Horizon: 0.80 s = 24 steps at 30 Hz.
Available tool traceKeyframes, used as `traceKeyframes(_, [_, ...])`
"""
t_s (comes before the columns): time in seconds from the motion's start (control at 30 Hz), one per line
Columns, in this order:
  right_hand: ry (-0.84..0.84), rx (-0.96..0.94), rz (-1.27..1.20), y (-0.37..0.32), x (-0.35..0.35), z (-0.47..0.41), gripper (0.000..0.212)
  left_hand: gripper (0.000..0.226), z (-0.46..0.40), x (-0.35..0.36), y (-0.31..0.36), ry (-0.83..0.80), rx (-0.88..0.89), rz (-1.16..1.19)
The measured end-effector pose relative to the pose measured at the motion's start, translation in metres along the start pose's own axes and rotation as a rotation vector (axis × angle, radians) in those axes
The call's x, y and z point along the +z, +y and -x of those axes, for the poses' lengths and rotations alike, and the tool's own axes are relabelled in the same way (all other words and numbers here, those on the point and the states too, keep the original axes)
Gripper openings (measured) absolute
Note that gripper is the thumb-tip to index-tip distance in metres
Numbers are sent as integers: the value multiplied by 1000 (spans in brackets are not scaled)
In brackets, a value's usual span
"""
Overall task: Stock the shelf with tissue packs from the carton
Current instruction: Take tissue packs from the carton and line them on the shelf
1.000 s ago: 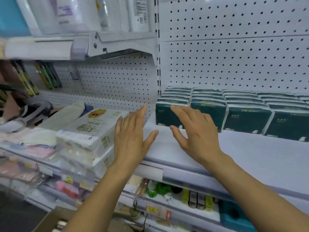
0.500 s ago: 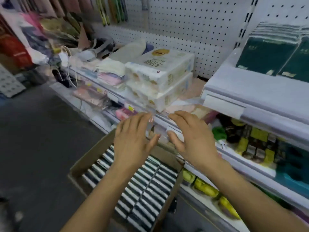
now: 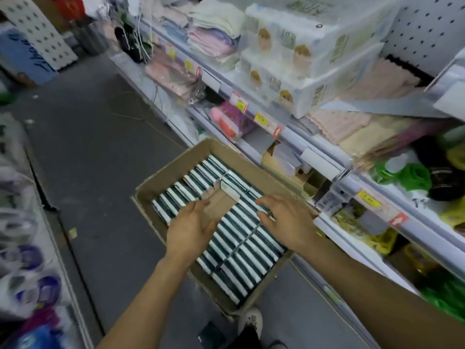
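both hands (image 3: 193, 229) (image 3: 289, 222) open over carton (image 3: 173, 170) w/ tissue packs (image 3: 241, 250).

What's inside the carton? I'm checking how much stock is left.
The carton holds rows of dark green tissue packs on edge, with one bare gap. Lower layers and packs under the hands are hidden.

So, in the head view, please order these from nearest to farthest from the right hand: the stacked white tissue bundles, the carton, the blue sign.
From the right hand:
1. carton, directly below it.
2. white tissue bundles, on the shelf above.
3. blue sign, far left on the floor.
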State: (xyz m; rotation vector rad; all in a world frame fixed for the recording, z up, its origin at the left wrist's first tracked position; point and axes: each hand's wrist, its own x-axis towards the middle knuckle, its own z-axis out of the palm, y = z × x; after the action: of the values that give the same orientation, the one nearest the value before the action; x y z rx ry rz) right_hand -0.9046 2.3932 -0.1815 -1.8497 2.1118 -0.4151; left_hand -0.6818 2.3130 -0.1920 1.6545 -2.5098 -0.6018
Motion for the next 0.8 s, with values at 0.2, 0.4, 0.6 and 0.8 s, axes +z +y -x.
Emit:
traceKeyframes(0.2, [-156,51,-43,24,78,-41,25,54,-22,53,-49,-108,-235,101])
traceKeyframes(0.4, [-200,70,-40,41,141,-91,24,48,-66,106,-84,-130,-508,244])
traceKeyframes(0.6, [-209,61,35,54,186,-140,32,67,-99,154,-111,-110,-688,199])
traceKeyframes(0.8, [-107,87,240,64,217,-179,40,80,-108,172,-116,-43,-762,119])
